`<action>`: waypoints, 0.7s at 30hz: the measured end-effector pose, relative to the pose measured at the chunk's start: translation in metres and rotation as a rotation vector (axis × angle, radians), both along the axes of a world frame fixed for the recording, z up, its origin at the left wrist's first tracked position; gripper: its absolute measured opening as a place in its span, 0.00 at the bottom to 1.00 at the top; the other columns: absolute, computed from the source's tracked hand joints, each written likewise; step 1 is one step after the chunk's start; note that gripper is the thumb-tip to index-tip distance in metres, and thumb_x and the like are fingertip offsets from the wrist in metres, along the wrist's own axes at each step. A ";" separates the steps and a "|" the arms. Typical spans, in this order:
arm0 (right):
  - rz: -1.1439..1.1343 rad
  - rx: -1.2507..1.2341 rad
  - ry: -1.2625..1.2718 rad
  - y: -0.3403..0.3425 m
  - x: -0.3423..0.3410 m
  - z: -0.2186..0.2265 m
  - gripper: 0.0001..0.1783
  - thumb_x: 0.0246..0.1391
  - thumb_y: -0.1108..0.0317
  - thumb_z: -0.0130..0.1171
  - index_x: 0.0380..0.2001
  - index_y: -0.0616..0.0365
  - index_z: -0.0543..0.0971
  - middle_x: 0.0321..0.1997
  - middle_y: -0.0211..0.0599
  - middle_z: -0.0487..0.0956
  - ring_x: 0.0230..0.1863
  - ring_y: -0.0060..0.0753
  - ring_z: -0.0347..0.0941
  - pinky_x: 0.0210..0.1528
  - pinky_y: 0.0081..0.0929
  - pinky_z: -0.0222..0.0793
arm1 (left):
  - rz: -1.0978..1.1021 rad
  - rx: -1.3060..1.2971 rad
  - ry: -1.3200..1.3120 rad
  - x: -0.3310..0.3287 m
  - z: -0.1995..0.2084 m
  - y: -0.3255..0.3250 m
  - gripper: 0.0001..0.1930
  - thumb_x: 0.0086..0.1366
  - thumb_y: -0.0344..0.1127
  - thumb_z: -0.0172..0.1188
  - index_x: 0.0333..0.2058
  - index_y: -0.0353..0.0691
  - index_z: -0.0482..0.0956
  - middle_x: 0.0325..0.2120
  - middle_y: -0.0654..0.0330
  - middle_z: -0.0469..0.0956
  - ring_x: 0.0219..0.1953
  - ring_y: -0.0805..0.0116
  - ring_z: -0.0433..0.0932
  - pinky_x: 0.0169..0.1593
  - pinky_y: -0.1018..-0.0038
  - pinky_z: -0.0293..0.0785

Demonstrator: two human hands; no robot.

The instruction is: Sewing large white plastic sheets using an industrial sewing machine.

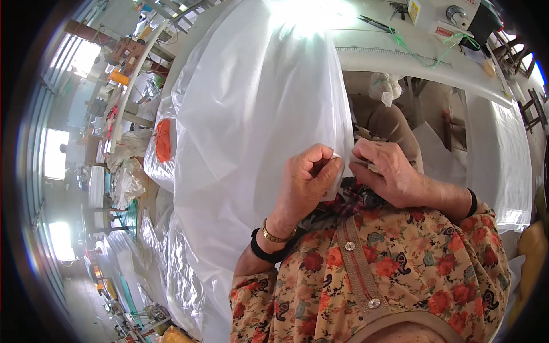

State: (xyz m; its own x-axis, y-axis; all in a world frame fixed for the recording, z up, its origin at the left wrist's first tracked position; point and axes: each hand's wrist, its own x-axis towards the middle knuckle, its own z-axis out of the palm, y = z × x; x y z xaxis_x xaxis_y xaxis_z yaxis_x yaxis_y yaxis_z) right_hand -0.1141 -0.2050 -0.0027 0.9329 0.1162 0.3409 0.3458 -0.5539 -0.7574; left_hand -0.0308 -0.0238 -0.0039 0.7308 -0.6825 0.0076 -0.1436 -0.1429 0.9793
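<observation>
A large translucent white plastic sheet [246,114] spreads down from the work table and falls in soft folds on my left. My left hand [309,180] is closed in a pinch on the sheet's right edge, and a small corner of film hangs below its fingertips. Just to the right, close to it, my right hand [392,174] is also closed, thumb against fingers. What lies between the right fingertips is hidden. Both hands are in front of my waist, a small gap between them.
On the white table, a ruler strip [394,52] runs along its near edge, with green string [420,54] and black tweezers [376,24] behind. A machine [457,20] stands at the far right. An orange bundle [163,141] rests on plastic at left. More white film [497,160] hangs at right.
</observation>
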 end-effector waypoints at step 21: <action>0.028 -0.335 -0.317 0.021 0.011 -0.009 0.10 0.42 0.73 0.61 0.28 0.58 0.69 0.24 0.35 0.71 0.28 0.38 0.74 0.32 0.32 0.66 | 0.115 0.034 -0.015 -0.014 -0.006 0.020 0.04 0.63 0.24 0.54 0.33 0.30 0.77 0.19 0.65 0.74 0.22 0.84 0.68 0.26 0.82 0.66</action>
State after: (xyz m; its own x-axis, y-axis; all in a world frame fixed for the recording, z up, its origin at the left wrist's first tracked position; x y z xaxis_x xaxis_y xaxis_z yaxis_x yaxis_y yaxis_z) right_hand -0.1030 -0.1839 -0.0113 0.7836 0.2922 0.5483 0.5499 -0.7370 -0.3930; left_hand -0.0450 -0.0034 -0.0103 0.8046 -0.5938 -0.0028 -0.1389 -0.1927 0.9714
